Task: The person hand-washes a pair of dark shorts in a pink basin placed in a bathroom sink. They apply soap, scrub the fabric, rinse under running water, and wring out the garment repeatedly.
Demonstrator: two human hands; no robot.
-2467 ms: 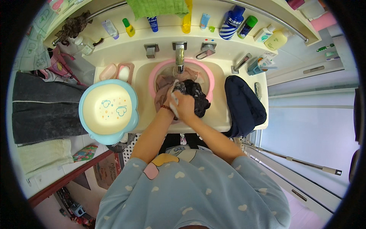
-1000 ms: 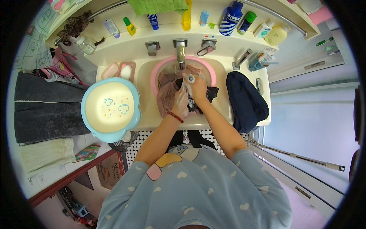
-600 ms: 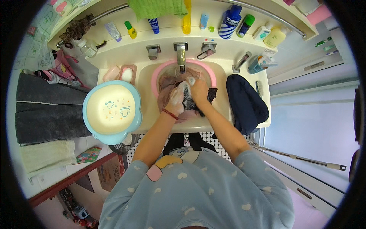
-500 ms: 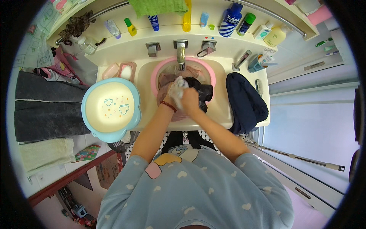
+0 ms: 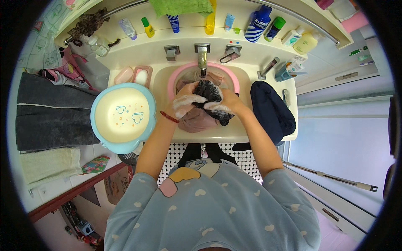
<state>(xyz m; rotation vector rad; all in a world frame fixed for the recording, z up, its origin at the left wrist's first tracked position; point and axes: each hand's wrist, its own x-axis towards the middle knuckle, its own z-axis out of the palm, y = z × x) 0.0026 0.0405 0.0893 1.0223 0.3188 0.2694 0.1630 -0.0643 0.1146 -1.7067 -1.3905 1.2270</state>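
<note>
A black cloth [image 5: 207,90] with white suds on it is held up between my two hands over a pink basin [image 5: 171,83] in the sink. My left hand [image 5: 185,102], lathered with foam and wearing a red beaded bracelet at the wrist, grips its left side. On the other side my right hand [image 5: 228,102], also foamy, has its fingers closed round the cloth. Dusty-pink fabric [image 5: 197,120] lies beneath, spilling over the basin's near rim. More of it sits in water in the basin, just below the metal faucet [image 5: 202,56].
Left of the sink is a blue-rimmed cream basin [image 5: 95,121], with a soap dish [image 5: 143,76] behind it. A folded navy cloth [image 5: 272,111] drapes over the right counter edge. Bottles, including a blue striped one [image 5: 257,25], and tubes line the back ledge. A green towel [image 5: 180,6] hangs above.
My hands were pressed together, rubbing something white with lather above the basin. Now they are apart, lifting the black cloth between them. The view has shifted slightly.
</note>
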